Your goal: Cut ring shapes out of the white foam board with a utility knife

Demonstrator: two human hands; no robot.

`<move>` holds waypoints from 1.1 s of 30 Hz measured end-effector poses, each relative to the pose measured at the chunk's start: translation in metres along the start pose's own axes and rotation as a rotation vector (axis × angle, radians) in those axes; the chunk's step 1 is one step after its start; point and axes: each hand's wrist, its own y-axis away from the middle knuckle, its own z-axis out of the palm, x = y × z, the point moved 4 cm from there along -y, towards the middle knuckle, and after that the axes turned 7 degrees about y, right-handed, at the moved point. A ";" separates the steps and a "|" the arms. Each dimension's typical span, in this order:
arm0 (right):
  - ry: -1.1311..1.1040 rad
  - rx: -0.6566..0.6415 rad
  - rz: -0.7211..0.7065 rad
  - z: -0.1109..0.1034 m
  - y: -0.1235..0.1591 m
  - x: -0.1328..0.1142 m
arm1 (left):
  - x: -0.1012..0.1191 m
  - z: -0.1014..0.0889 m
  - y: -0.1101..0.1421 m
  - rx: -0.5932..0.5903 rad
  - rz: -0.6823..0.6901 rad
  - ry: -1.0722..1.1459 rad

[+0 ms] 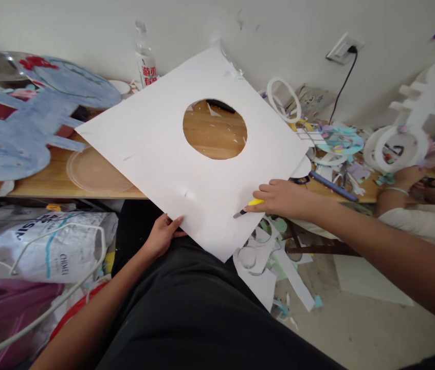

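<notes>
A large white foam board point(156, 149) with a round hole point(214, 128) cut in it lies tilted across the wooden table's point(48, 180) edge and over my lap. My left hand point(163, 234) grips the board's lower left edge, thumb on top. My right hand point(281, 198) rests on the board's right edge, closed around a yellow utility knife point(249, 206) whose blade points left onto the board.
A blue cardboard cut-out point(28, 123) and a clear round lid point(94, 174) lie on the table's left. White rings point(398, 149), paper scraps and a bottle point(146, 64) clutter the back and right. Another person's hand point(406, 177) works at right. Bags point(43, 241) sit at left, offcuts point(267, 262) on the floor.
</notes>
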 end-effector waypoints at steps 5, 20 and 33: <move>-0.001 0.004 -0.033 -0.003 -0.004 0.006 | 0.000 0.001 0.000 -0.013 -0.006 -0.009; 0.007 0.005 -0.158 0.000 -0.022 0.022 | -0.001 0.001 0.002 -0.036 -0.025 0.000; 0.012 -0.046 -0.169 -0.002 -0.026 0.039 | -0.001 0.001 0.002 -0.054 -0.019 -0.006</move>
